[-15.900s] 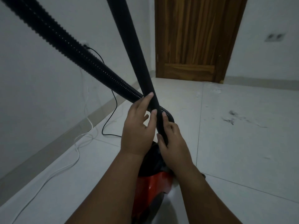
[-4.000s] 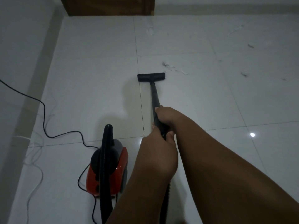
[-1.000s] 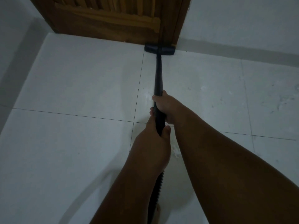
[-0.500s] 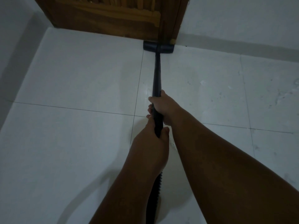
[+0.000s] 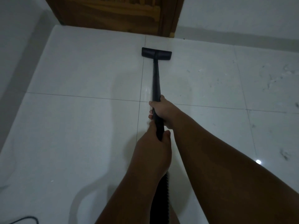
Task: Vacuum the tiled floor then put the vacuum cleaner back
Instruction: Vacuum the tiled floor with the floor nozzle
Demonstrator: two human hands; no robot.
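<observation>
Wand (image 5: 156, 81), nozzle (image 5: 156, 53) and hose (image 5: 162, 199) of the vacuum cleaner are all plain black; its body is out of view. The wand is a slim, straight tube that runs away from the person and ends in a flat, wide rectangular nozzle set crosswise like the bar of a T. The nozzle rests on the pale glossy tiled floor (image 5: 80, 126), just right of a grout line (image 5: 142, 75) and a little short of the wooden door (image 5: 113, 13). The right hand (image 5: 163, 111) wraps round the wand, fingers curled tight, with the thumb side toward the nozzle. The left hand (image 5: 153, 152) grips the wand just behind it, thumb on top. Below the left wrist the tube turns into ribbed hose, which drops out of the bottom of the view. Dark specks (image 5: 275, 78) dot the tiles to the right. A thin black cord (image 5: 24, 219) curves across the lower left corner.
</observation>
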